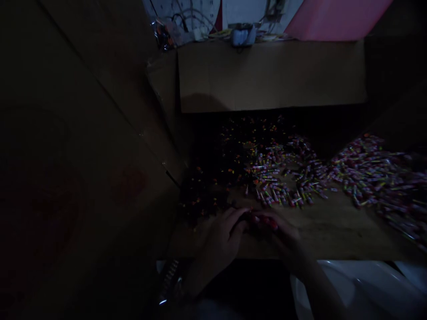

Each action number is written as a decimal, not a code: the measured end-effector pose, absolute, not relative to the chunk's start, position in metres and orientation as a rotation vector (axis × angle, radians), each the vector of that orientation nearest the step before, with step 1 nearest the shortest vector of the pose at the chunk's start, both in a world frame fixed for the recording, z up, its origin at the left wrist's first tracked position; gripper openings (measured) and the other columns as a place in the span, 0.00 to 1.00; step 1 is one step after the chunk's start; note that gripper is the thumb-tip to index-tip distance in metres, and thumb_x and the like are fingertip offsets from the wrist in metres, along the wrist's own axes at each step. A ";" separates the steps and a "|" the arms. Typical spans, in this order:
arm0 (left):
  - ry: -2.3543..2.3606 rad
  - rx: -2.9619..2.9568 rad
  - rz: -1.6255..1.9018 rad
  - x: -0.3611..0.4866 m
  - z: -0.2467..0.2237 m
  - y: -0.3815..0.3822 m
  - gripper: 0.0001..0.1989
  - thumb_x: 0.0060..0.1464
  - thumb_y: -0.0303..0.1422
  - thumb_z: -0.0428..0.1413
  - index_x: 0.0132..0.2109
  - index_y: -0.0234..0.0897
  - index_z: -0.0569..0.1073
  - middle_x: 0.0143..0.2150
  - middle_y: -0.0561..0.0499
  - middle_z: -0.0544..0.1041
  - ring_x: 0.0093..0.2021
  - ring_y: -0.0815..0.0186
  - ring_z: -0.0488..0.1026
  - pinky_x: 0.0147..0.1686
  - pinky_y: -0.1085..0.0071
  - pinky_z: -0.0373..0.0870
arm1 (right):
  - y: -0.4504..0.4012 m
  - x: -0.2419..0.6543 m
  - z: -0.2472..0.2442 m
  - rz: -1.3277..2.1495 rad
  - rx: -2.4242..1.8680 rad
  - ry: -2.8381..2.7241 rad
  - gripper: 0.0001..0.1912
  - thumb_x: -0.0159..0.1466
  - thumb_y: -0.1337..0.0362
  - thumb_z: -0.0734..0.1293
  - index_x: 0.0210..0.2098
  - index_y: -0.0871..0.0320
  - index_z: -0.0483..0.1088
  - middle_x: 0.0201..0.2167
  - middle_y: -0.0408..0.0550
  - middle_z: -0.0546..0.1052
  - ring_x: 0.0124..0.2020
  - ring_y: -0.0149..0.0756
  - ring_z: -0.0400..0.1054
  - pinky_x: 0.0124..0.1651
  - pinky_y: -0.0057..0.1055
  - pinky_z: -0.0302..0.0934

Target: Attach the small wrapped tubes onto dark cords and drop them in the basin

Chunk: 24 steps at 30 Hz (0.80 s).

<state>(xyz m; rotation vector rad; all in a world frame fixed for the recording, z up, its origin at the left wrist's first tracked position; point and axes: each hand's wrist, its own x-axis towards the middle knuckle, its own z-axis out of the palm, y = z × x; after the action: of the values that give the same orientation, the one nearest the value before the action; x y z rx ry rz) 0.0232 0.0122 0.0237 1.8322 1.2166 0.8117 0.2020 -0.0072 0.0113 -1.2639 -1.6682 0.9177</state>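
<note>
The view is very dark. Near the front edge of a wooden table (pixel 333 226), my left hand (pixel 228 233) and my right hand (pixel 283 231) come together with bent fingers. Several small red pieces (pixel 265 221) show between them, mostly in the fingers of my right hand. Whether my left hand grips any of them is too dark to tell. Beyond my hands lies a loose spread of small tubes (pixel 276 171) with pinkish and yellow-green parts. Dark small pieces with orange and yellow bits (pixel 207 195) lie to the left of the tubes.
A larger heap of tubes (pixel 376 173) is on the right. A cardboard flap (pixel 273 75) stands behind the table, with a pink sheet (pixel 336 20) above it. Cardboard (pixel 100 133) rises on the left. Below the front edge at right is a white basin (pixel 353 284).
</note>
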 end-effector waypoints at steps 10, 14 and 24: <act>1.208 2.262 0.805 0.008 0.029 0.005 0.19 0.61 0.30 0.47 0.58 0.45 0.64 0.48 0.51 0.74 0.49 0.66 0.69 0.52 0.65 0.65 | -0.010 0.198 0.019 0.906 -1.276 -1.816 0.10 0.66 0.62 0.60 0.44 0.53 0.69 0.39 0.48 0.73 0.41 0.35 0.69 0.41 0.28 0.62; 1.246 2.408 0.724 0.002 0.031 0.006 0.20 0.59 0.30 0.47 0.58 0.43 0.65 0.47 0.50 0.75 0.48 0.64 0.70 0.53 0.61 0.65 | -0.012 0.196 0.012 0.874 -1.296 -1.819 0.08 0.65 0.62 0.61 0.41 0.53 0.70 0.38 0.49 0.73 0.39 0.36 0.68 0.39 0.28 0.62; 1.163 2.537 0.655 -0.001 0.003 0.013 0.20 0.57 0.37 0.51 0.55 0.38 0.67 0.44 0.46 0.76 0.45 0.59 0.72 0.46 0.60 0.69 | -0.018 0.182 -0.008 0.949 -1.391 -1.709 0.11 0.66 0.61 0.58 0.41 0.54 0.72 0.37 0.49 0.74 0.36 0.35 0.69 0.38 0.28 0.64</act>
<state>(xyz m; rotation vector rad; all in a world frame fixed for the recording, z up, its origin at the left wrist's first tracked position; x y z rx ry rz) -0.0013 0.0133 0.0025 2.5366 1.1630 0.6546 0.1816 -0.0176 -0.0077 -1.3914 -1.7092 0.9491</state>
